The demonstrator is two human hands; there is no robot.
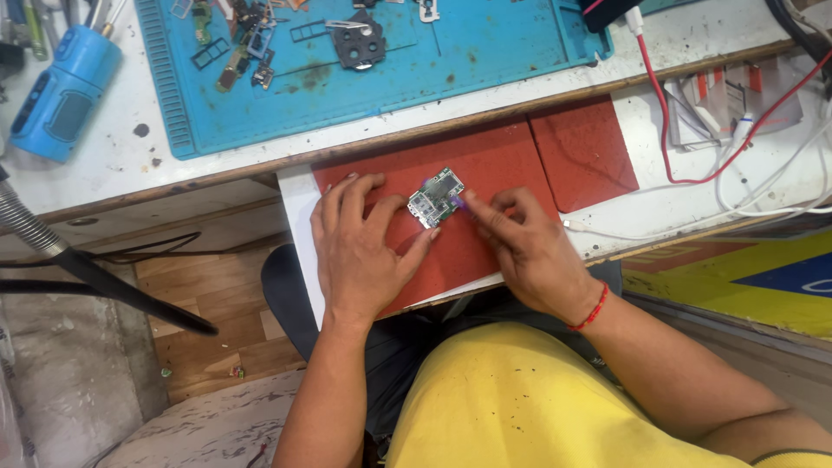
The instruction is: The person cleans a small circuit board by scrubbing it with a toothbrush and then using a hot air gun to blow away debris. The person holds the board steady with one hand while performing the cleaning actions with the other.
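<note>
Green rectangular circuit board (436, 198), small and studded with metal shields, lay flat on the dark red textured mat (485, 165) that covered the near part of the white desk (113, 156). On that mat, the left hand (360, 247) rested palm down just left of the board, its fingers spread and its thumb tip touching the board's lower edge, steadying rather than gripping it. The right hand (529, 247) lay on the mat at the board's right side, fingers curled, pinching a small purple tool (457, 205) against the board's right edge; a red thread bracelet (592, 309) circled that wrist. Beyond the mat's far edge sat a blue silicone work mat (485, 52) strewn with small dismantled parts, and far to the mat's left a blue cylindrical device (61, 95) lay on the desk. To the mat's right, red and white cables (693, 178) trailed across the desk.
</note>
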